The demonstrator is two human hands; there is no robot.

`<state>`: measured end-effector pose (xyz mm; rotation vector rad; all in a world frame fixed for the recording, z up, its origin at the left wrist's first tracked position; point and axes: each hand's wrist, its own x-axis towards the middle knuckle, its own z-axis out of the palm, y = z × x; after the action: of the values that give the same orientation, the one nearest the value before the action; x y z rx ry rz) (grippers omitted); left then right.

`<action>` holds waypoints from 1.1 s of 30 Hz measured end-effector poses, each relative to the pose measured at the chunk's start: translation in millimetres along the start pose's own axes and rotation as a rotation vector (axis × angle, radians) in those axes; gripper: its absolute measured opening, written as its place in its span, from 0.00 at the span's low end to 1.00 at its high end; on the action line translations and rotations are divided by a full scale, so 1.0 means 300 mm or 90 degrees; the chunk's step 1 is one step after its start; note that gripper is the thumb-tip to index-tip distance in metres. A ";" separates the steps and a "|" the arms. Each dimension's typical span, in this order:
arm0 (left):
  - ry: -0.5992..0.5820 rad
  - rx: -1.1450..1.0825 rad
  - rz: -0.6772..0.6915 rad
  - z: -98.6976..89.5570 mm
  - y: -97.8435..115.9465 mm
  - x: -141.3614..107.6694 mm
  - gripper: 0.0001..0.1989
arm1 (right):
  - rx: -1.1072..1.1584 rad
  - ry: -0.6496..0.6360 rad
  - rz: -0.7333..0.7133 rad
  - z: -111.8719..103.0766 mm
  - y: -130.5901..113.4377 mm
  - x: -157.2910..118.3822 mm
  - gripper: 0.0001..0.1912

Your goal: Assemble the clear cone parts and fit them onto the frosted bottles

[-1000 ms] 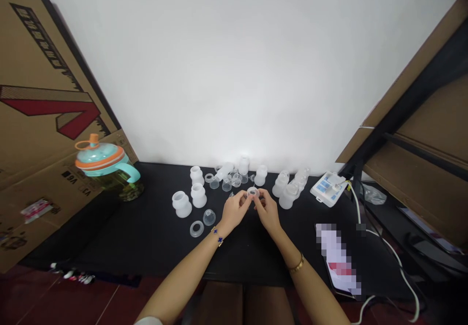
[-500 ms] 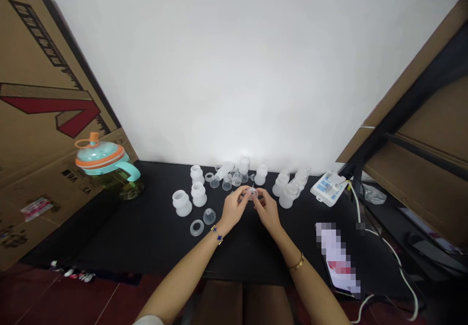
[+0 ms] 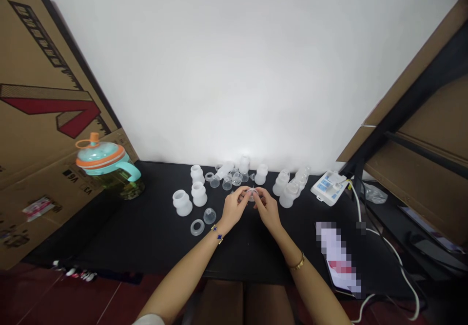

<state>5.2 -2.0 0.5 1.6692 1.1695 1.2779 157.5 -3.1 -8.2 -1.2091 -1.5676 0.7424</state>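
Note:
My left hand [image 3: 234, 208] and my right hand [image 3: 268, 209] meet over the middle of the black table, fingers closed from both sides on a clear bottle nipple [image 3: 252, 195]. It seems to sit in a collar ring, partly covered by my thumbs. Left of my left wrist lie a translucent dome cap [image 3: 209, 216] and a loose collar ring [image 3: 197, 227]. Beyond them stand white open-necked bottles [image 3: 182, 203]. Behind my hands is a cluster of clear caps, rings and nipples [image 3: 227, 182]. Right of my right hand, several bottles [image 3: 288, 194] have clear tops fitted.
A large jug [image 3: 109, 169] with a turquoise handle stands at the left by a cardboard box [image 3: 44, 144]. On the right are a white plastic case [image 3: 329, 188], a phone [image 3: 338, 261] and a white cable [image 3: 398, 257]. A white wall [image 3: 234, 71] rises behind the table.
Both hands keep almost the same place and hold. The clear nipple piece between my fingers has shifted very slightly. The rest has stayed put.

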 end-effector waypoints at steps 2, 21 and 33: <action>0.001 -0.008 -0.003 -0.001 0.000 0.000 0.18 | 0.005 -0.006 0.007 -0.001 -0.001 0.000 0.20; -0.002 -0.066 -0.018 0.002 -0.007 0.003 0.18 | 0.105 -0.029 0.025 0.006 0.020 0.004 0.19; -0.003 -0.076 -0.017 0.002 -0.006 0.001 0.18 | 0.105 -0.038 0.013 0.006 0.024 0.004 0.17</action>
<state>5.4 -1.1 -1.1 1.5653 1.0874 1.3007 158.2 0.4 -14.9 -1.0919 -1.5134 0.9098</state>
